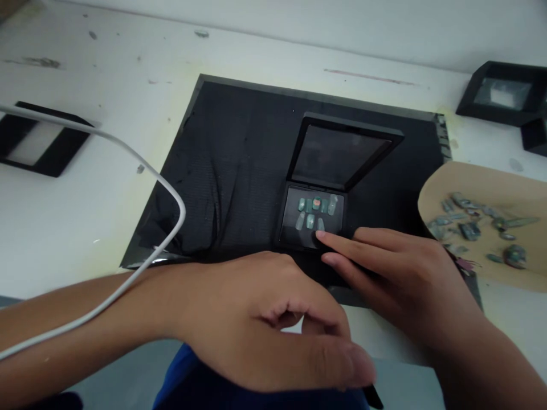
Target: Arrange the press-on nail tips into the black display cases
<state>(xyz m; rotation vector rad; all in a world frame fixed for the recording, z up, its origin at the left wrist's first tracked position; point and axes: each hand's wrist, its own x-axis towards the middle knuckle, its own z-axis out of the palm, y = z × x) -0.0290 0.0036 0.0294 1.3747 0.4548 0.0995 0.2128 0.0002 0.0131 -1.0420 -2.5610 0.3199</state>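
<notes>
An open black display case point(294, 239) stands on a black mat point(252, 131), its windowed lid point(342, 154) tilted up. Inside lie two rows of small green press-on nails point(310, 221), one with an orange patch. My right hand point(397, 273) reaches in from the right. Its index fingertip touches the lower end of the nail point(321, 225) at the right of the front row, with the thumb a little apart below. Nearer to me, my left hand point(273, 324) is curled, thumb against the fingers. A dark tip shows beside its thumb; what it belongs to is hidden.
A tan sheet point(525, 193) at the right bears several greenish nail pieces and small decorations. Black cases lie at the back right point(499, 94) and far left point(51, 148). A white cable point(179, 199) arches over my left forearm. The white table point(128, 74) has stains.
</notes>
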